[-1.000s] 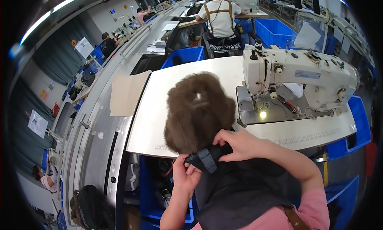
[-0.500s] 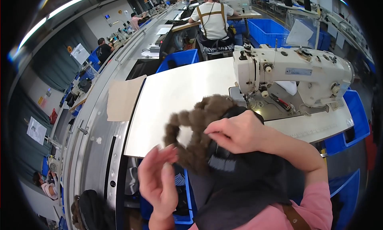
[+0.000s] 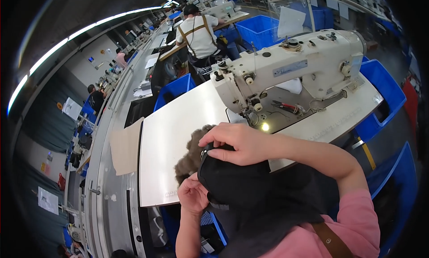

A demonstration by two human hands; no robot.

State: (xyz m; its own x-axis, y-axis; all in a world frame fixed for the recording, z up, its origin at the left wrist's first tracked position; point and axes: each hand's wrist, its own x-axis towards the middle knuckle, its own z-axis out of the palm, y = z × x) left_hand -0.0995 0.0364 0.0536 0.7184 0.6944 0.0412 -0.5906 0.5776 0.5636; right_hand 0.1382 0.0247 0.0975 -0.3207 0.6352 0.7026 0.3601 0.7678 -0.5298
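A black fabric hat (image 3: 234,177) with brown fuzzy trim (image 3: 190,156) is held up at the near edge of the white sewing table (image 3: 178,119). My right hand (image 3: 237,144) is closed on its upper edge, thumb below and fingers over the top. Lower down, at the left side of the hat, my left hand (image 3: 193,195) has its fingers curled against the edge; its fingertips are partly hidden. The fuzzy part lies beyond both hands, over the tabletop. Just past the right hand stands a white industrial sewing machine (image 3: 286,68), its needle area lit.
A red-handled tool (image 3: 286,107) lies on the machine bed. Brown card (image 3: 125,148) rests on the metal counter at left. Blue bins (image 3: 380,99) stand at right and beyond the table (image 3: 174,90). A co-worker in a white shirt (image 3: 196,36) sits ahead.
My left hand, apart and open before, has come to the hat and closed on its edge. The hat has been turned, so more black fabric faces me. The view has swung right.
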